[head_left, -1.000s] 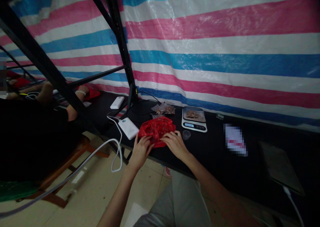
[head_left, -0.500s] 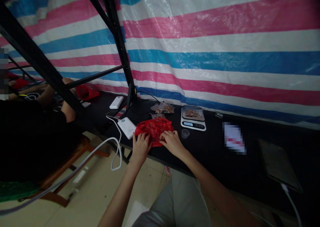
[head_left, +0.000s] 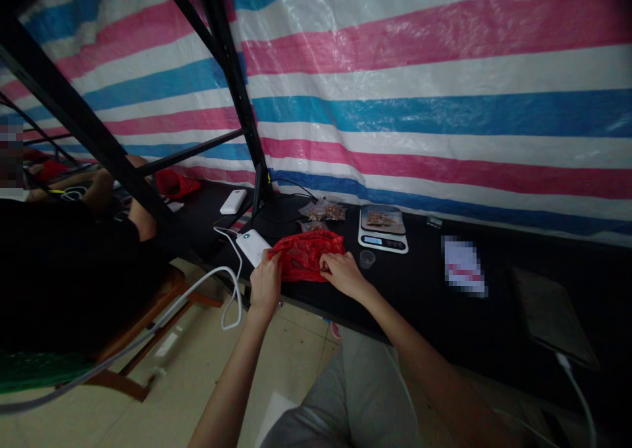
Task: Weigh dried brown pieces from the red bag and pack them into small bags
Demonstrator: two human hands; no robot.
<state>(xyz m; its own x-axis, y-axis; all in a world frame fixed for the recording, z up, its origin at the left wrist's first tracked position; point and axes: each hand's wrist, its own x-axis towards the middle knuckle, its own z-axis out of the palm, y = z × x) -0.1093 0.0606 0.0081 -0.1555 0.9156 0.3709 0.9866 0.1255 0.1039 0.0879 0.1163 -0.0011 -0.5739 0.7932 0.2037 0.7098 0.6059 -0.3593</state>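
Observation:
A crumpled red plastic bag (head_left: 305, 254) lies at the front edge of the black table, between my two hands. My left hand (head_left: 266, 278) is closed on the bag's left edge. With bent fingers, my right hand (head_left: 342, 273) grips its right side. What the bag holds cannot be made out. Just behind it are small clear bags of brown bits (head_left: 328, 210). A white digital scale (head_left: 384, 243) stands to the right with a filled clear bag (head_left: 382, 218) on its plate. A small clear cup (head_left: 367, 258) sits near my right hand.
A white power bank (head_left: 253, 245) with a cable touches the area left of the red bag; another white power bank (head_left: 233, 202) lies farther back. A dark tablet (head_left: 553, 316) is at the right. A black metal frame (head_left: 241, 99) rises behind. A person in black (head_left: 64, 270) sits at the left.
My left hand has moved left and taken hold of the bag's left edge, which is now pulled wider. My right hand stays at the right side. The view has shifted slightly.

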